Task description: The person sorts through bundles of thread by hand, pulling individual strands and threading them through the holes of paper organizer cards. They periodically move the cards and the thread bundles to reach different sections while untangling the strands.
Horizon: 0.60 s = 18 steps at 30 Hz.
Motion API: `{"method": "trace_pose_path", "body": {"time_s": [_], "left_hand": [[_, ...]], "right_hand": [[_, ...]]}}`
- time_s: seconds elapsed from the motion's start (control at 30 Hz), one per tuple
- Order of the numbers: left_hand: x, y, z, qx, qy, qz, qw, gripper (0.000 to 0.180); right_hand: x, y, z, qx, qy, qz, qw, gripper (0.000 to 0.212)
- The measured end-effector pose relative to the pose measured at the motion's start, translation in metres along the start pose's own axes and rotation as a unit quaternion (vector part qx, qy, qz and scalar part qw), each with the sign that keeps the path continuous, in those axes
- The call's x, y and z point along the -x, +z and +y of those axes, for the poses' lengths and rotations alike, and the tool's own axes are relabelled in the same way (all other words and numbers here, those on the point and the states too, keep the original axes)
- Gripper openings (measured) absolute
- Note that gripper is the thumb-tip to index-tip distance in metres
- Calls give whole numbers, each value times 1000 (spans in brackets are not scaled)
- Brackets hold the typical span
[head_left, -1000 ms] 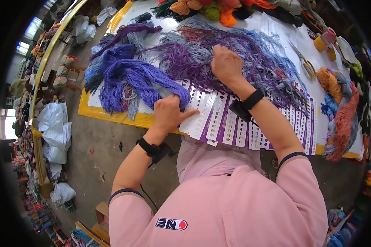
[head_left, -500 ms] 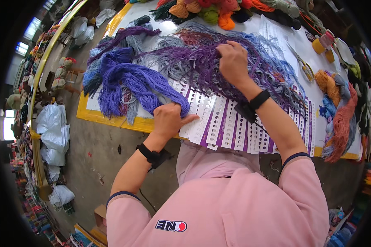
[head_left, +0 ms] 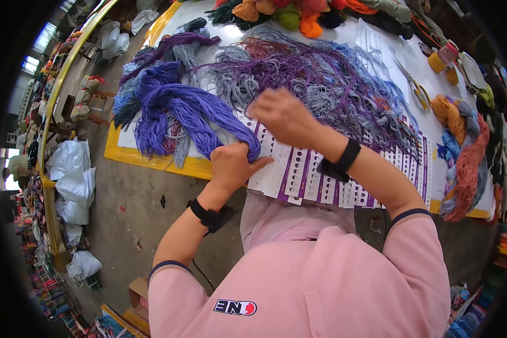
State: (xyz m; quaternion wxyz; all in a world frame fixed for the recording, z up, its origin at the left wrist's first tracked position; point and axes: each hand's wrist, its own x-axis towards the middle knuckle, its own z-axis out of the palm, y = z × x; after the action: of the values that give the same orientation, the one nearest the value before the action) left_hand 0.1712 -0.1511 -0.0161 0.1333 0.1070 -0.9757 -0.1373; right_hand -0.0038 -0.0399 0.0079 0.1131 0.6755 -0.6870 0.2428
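My left hand (head_left: pixel 231 167) is closed round the near end of a blue-violet yarn skein (head_left: pixel 188 107) at the table's front edge, its thumb pointing right over the cards. The rest of the skein drapes back and left across the table. My right hand (head_left: pixel 284 118) hovers just right of that skein, fingers bent and smeared by motion; whether it holds a strand cannot be made out. Behind and right of it spreads a loose heap of purple, grey and blue threads (head_left: pixel 332 84). Below the heap lies a row of white-and-purple punched cards (head_left: pixel 298 177), partly covered by the threads.
Yellow-handled scissors (head_left: pixel 419 93) lie to the right, near yarn cones (head_left: pixel 445 55). Orange, blue and coral skeins (head_left: pixel 468 163) hang at the right edge. Bright yarn bundles (head_left: pixel 290 17) line the far side. White bags (head_left: pixel 73 180) stand on the floor at left.
My right hand has moved left and toward me, off the purple threads to beside the blue-violet skein. My left hand keeps its hold, nearly still.
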Motion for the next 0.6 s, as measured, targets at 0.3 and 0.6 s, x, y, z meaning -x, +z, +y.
{"method": "trace_pose_path", "body": {"time_s": [0.3, 0.6], "left_hand": [[-116, -230, -175, 800, -166, 82, 570, 19], [-114, -190, -120, 265, -89, -10, 960, 21]], "right_hand": [[42, 16, -16, -64, 1, -17, 998, 35], [47, 7, -14, -84, -39, 4, 996, 23]]}}
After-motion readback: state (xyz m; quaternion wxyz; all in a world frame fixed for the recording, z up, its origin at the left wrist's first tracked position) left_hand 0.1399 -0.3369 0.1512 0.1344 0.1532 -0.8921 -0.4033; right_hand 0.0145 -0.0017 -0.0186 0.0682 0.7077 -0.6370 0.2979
